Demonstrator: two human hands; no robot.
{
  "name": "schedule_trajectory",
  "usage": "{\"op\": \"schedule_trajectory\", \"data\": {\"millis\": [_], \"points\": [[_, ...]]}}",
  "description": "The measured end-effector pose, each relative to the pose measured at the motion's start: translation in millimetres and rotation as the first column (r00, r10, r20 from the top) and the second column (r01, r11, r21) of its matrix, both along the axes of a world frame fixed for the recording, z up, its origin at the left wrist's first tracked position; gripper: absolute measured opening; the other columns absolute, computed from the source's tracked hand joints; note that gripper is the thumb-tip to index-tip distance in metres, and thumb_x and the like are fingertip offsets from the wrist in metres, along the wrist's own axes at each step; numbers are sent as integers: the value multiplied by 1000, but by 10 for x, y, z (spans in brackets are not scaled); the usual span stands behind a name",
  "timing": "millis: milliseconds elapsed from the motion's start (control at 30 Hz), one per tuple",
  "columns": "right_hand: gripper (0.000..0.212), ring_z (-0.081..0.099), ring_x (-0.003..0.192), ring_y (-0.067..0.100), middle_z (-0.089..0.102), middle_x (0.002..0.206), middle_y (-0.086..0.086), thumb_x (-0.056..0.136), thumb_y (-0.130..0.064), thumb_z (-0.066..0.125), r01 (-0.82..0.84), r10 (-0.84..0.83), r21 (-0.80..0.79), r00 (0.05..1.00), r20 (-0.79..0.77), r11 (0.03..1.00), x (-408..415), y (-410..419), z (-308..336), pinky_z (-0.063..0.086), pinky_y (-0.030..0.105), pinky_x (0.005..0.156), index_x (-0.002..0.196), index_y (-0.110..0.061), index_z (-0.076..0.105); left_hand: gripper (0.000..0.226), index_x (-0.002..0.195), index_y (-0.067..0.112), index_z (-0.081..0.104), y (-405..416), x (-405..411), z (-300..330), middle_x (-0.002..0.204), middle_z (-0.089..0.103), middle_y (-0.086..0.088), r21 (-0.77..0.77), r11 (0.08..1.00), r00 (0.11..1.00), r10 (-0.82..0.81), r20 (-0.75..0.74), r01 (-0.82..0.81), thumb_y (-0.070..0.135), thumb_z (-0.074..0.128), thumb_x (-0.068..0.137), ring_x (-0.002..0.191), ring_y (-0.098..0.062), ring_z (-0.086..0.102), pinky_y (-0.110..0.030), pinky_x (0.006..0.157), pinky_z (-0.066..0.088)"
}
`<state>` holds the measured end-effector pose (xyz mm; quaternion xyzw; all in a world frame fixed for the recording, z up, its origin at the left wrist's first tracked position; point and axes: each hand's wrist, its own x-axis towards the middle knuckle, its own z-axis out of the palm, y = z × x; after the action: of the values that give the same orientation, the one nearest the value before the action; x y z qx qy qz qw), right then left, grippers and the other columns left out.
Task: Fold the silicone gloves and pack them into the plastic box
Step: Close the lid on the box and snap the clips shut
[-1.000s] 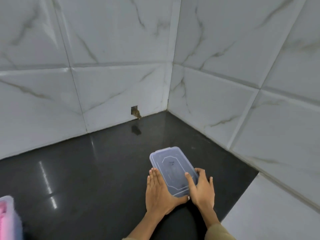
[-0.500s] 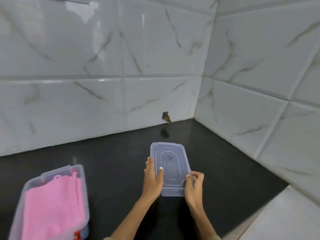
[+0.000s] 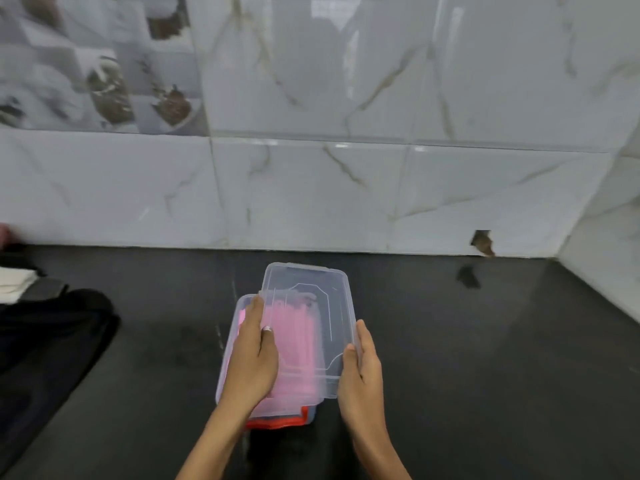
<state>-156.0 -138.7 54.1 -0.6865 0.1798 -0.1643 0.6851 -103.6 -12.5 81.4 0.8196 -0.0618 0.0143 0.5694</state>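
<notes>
**A:** Here we are at the black countertop [image 3: 450, 358], and both hands are on the clear lid [image 3: 311, 306]. The left hand [image 3: 254, 358] grips its left edge, thumb on top and fingers along the side. The right hand [image 3: 362, 372] clamps the near right corner, thumb over the rim.

**B:** And the lid isn't square on the box, is it?

**A:** No. It sits skewed over the plastic box [image 3: 228, 358], pushed toward the far right, so the box's left rim shows uncovered beside the left hand. Whether the lid touches the box rim anywhere, I can't tell.

**B:** Where are the gloves?

**A:** Inside the box. The pink silicone gloves [image 3: 298, 344] show through the clear lid, lying flat and filling most of the box.

**B:** I see red at the near end.

**A:** A red clip [image 3: 280, 422] on the box's near edge, peeking out below the lid, between the two wrists.

**B:** Anything else around?

**A:** Dark fabric [image 3: 45, 341] lies on the counter well to the left. Marble-look wall tiles [image 3: 311, 195] run along the far side, with a chipped hole [image 3: 482, 241] at the far right, just above the counter.
</notes>
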Motion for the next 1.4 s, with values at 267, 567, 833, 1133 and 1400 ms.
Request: {"op": "schedule_trajectory", "data": {"millis": [267, 567, 833, 1133, 1400], "points": [[47, 24, 142, 13, 21, 156, -6, 101, -22, 32, -9, 3, -55, 993, -116, 998, 54, 407, -147, 28, 36, 115, 147, -28, 22, 54, 149, 19, 18, 373, 17, -228, 158, 17, 4, -33, 997, 994, 73, -82, -76, 3, 30, 99, 145, -10, 12, -37, 121, 14], [47, 28, 141, 21, 27, 154, -2, 100, -23, 32, 1, -16, -69, 975, -222, 998, 145, 413, -212, 33, 48, 113, 146, -28, 23, 53, 148, 19, 22, 372, 1, -332, 157, 19, 7, -54, 993, 989, 102, -106, -108, 4, 32, 99, 145, -9, 13, -38, 120, 16], [47, 38, 132, 17, 33, 149, -3, 100, -23, 34, 12, -31, -76, 965, -260, 997, 171, 445, -143, 40, 42, 108, 146, -28, 24, 51, 148, 21, 23, 388, 51, -367, 156, 25, 5, -71, 990, 982, 108, -152, -120, 8, 33, 100, 143, -14, 24, -44, 117, 26], [48, 37, 122, 7, 33, 146, -5, 100, -23, 33, -45, 7, -133, 962, -273, 990, 157, 443, -102, 40, 36, 107, 146, -29, 21, 51, 148, 24, 22, 381, 25, -376, 156, 23, 7, -44, 990, 981, 124, -151, -132, 11, 33, 100, 142, -13, 25, -45, 116, 28], [53, 31, 137, 12, 23, 154, -5, 101, -24, 27, -223, 35, -453, 922, -386, 863, 167, 346, -70, 28, 30, 113, 149, -26, 4, 53, 149, 25, 14, 386, 30, -331, 158, 14, 8, 107, 989, 979, 117, -168, -100, 16, 30, 100, 145, -10, 11, -36, 119, 15]]}}
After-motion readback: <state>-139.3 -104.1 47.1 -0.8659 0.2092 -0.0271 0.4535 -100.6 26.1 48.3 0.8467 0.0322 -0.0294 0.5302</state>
